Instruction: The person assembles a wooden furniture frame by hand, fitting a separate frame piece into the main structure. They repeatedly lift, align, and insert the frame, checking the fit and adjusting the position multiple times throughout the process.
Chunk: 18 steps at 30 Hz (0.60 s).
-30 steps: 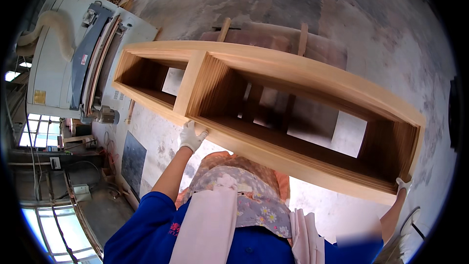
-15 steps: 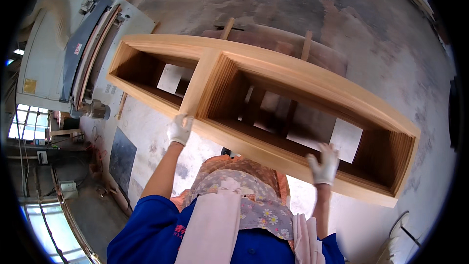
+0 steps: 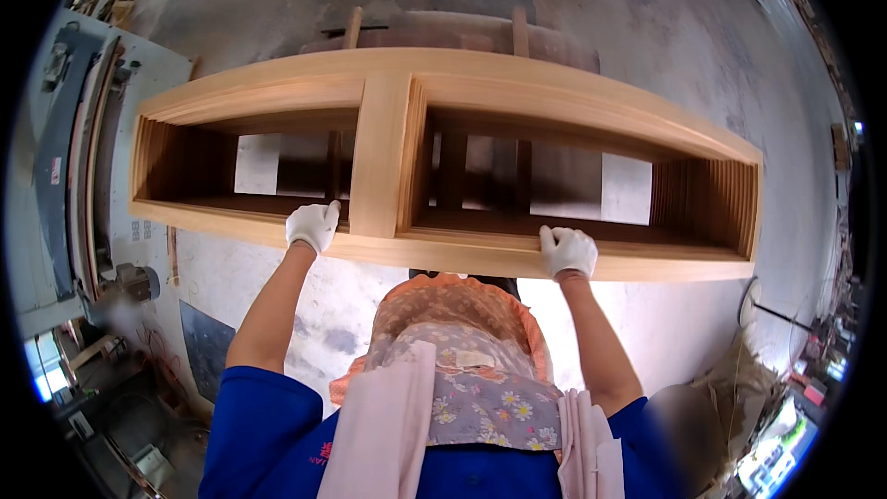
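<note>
A long wooden frame (image 3: 443,157) with two open compartments and a thick upright divider (image 3: 381,157) fills the middle of the view, held up above a grey concrete floor (image 3: 647,28). The left hand (image 3: 312,225), in a white glove, grips the frame's near rail just left of the divider, fingers curled over the edge into the left compartment. The right hand (image 3: 566,251), also gloved in white, clamps the same near rail under the right compartment, fingers (image 3: 564,237) pressed together and hooked over the top of the rail. Both bare forearms rise from blue sleeves (image 3: 259,425) below the frame. A floral cloth (image 3: 462,360) hangs below the frame's near rail, between the arms. A grey machine (image 3: 74,148) stands left of the frame.
</note>
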{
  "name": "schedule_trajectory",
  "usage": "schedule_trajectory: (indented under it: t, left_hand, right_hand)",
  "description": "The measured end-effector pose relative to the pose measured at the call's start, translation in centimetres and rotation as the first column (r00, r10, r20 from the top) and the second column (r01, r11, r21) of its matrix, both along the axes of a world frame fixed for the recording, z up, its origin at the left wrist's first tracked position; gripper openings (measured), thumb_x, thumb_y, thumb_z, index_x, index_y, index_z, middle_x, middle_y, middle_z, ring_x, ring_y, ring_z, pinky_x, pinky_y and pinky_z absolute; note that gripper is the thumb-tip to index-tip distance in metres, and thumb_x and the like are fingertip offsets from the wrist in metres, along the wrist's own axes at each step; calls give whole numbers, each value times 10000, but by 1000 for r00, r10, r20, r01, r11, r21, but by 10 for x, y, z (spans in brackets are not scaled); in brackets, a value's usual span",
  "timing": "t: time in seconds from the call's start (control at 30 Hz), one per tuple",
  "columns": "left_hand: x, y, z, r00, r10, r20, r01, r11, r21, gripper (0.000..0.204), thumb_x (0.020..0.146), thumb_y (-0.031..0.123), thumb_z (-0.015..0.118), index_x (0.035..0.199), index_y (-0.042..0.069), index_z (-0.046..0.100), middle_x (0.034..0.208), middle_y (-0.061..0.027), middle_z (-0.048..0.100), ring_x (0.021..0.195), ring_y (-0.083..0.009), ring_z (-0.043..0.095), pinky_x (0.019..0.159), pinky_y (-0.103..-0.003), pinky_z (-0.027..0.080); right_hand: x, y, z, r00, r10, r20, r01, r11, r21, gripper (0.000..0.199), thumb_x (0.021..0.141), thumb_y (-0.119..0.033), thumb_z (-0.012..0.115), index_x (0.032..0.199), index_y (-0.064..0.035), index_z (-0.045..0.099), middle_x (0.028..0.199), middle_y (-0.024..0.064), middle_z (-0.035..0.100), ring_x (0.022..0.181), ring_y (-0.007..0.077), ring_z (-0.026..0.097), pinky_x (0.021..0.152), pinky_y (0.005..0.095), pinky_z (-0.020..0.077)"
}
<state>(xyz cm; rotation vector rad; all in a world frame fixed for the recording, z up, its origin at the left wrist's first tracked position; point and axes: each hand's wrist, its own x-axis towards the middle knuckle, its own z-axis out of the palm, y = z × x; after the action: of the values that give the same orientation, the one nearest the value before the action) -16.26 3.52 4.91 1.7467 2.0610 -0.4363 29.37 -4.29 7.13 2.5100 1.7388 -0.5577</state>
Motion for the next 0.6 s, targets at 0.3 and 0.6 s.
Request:
schedule_trajectory:
  t: [0.3,0.6]
  left_hand:
    - [2,0,7,997,57,55,-58,998,25,555,963,477,386,781,105,754,804,-186,696,810,-407,673,761,-497,518]
    - [1,2,8,997,43,69,-47,997,59,532,955,476,411,762,113,748,790,-181,695,802,-400,673,746,-490,519]
  right_hand:
    - [-3,-3,-8,1000,-26,13,26,1000,-4,392,912,-405,547,724,-122,741,781,135,700,817,339,661,797,464,516]
    - [-8,4,-3,998,-59,22,60,996,-64,399,911,-415,530,739,-122,739,820,127,708,835,351,672,769,471,520]
